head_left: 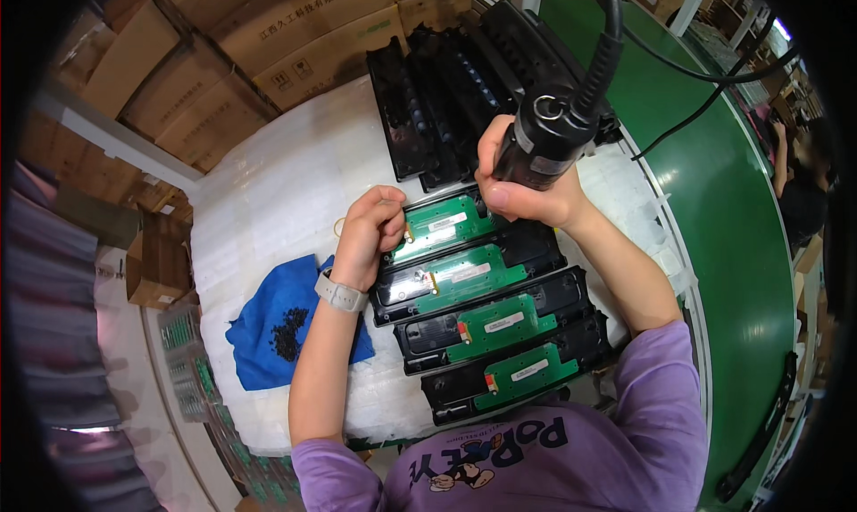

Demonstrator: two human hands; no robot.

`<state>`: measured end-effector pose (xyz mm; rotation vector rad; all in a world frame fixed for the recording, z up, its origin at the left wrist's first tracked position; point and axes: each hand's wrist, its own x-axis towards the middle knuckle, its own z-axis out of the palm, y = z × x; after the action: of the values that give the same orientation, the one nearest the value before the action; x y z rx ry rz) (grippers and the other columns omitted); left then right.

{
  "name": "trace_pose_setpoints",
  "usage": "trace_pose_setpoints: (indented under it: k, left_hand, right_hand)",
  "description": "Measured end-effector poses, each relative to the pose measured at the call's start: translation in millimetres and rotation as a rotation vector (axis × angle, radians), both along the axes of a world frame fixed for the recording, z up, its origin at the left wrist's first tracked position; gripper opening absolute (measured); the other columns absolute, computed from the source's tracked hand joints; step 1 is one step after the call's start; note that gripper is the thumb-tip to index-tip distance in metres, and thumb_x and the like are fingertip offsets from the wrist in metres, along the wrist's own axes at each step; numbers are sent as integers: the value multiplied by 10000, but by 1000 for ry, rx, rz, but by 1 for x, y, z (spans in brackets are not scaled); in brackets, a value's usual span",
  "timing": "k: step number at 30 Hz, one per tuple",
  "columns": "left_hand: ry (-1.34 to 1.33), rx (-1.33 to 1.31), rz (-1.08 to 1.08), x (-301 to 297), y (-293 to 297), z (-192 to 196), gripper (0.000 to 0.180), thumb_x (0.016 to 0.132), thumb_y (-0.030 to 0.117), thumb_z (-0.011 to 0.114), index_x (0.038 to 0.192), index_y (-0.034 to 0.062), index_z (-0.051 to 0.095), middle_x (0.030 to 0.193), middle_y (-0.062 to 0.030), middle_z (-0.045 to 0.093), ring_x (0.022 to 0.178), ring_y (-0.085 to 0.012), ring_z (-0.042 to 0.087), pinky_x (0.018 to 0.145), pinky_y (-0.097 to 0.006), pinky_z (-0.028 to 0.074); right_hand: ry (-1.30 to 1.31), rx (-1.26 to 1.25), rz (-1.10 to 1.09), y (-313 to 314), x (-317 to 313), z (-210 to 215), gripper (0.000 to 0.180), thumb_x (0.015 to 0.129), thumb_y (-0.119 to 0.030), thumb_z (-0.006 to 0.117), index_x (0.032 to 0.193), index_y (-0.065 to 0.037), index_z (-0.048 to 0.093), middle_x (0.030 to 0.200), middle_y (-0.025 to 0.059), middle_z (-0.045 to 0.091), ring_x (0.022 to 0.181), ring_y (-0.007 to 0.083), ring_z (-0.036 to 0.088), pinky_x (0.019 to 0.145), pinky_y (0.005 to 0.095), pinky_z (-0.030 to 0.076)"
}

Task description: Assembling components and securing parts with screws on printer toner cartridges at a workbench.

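My right hand (534,195) is wrapped round a black powered screwdriver (546,135), whose thick cable rises from its top. It is over the right end of the farthest green circuit board (437,226); the tool's tip is hidden. My left hand (373,226) is at that board's left end with its fingers curled together, and what they pinch, if anything, is hidden. Nearer me lie several long black plastic housings (541,249) in a row, each with a green circuit board (502,323) bearing a white label.
Left of my left forearm, a blue cloth (254,338) holds a pile of small black pieces (290,333), probably screws. More black housings (399,110) stand at the back. Cardboard boxes (312,43) line the far side. A green surface (745,244) runs along the right, with another person (803,186) beyond.
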<state>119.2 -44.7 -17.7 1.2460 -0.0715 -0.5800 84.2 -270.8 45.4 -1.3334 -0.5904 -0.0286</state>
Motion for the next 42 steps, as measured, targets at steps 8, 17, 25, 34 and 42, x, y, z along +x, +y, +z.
trace_pose_setpoints:
  k: [8,17,25,34,42]
  left_hand:
    - [-55,-26,-45,2,3,-6,118,878,63,546,973,-5,526,746,-96,622,476,-58,411,438,-178,329]
    - [-13,-222,-30,-20,-8,11,96,886,128,566,844,42,555,705,-59,616,439,-49,422,402,-167,318]
    - [74,-329,-61,-42,-24,26,194,916,209,525,834,35,551,702,-29,566,460,-39,369,460,-184,315]
    - [-32,-263,-46,-39,-23,19,215,913,240,525,848,35,518,698,-25,526,452,-33,344,438,-171,293]
    - [-103,-107,15,-39,-23,22,161,902,166,543,834,20,551,696,-42,553,404,-30,360,380,-154,284]
  right_hand:
    - [-77,-67,-85,5,-2,0,239,697,-63,671,828,-20,476,602,48,522,436,81,464,414,196,365]
    - [-146,396,26,6,2,47,266,823,-269,531,967,-62,447,567,0,415,411,104,401,475,275,397]
    - [-182,727,48,14,1,56,192,869,-203,465,1005,-69,492,592,34,461,426,137,437,493,303,419]
    - [-225,524,-83,24,-4,50,253,864,-269,466,999,-60,426,586,12,422,424,112,405,507,290,410]
    - [-170,520,-129,25,-4,50,224,875,-254,449,999,-67,440,590,9,426,425,108,404,506,289,406]
